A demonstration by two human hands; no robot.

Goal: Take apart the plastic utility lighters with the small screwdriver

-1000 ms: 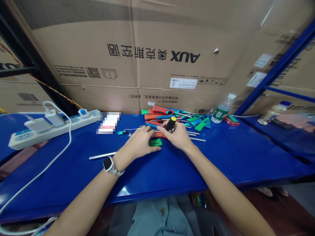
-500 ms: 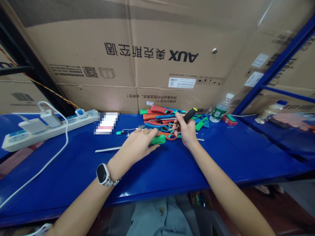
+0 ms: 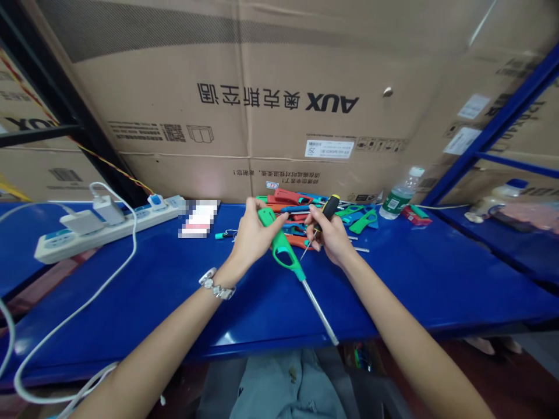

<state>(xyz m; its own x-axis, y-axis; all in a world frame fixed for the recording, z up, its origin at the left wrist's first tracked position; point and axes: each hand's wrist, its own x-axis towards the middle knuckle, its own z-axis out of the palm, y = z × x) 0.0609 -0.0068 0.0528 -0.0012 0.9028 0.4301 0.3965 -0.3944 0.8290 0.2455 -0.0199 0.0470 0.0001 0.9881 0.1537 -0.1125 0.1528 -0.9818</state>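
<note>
Head view: pinching a green lighter [image 3: 297, 270] by its handle between thumb and fingers of the left hand [image 3: 253, 230], with the metal rod slanting down toward the near edge of the table [image 3: 402, 285]. Gripping a screwdriver [image 3: 325, 215] in the right hand [image 3: 334, 235], with the shaft tip just beside the lighter's trigger loop; hard to say whether touching. Just beyond both hands, a pile [image 3: 290, 196] of red, blue and green lighters. Right of that, a bottle [image 3: 397, 198], then a red box [image 3: 417, 217]. Well to the left, a power strip [image 3: 109, 231]. Behind, a large carton [image 3: 279, 61].
</note>
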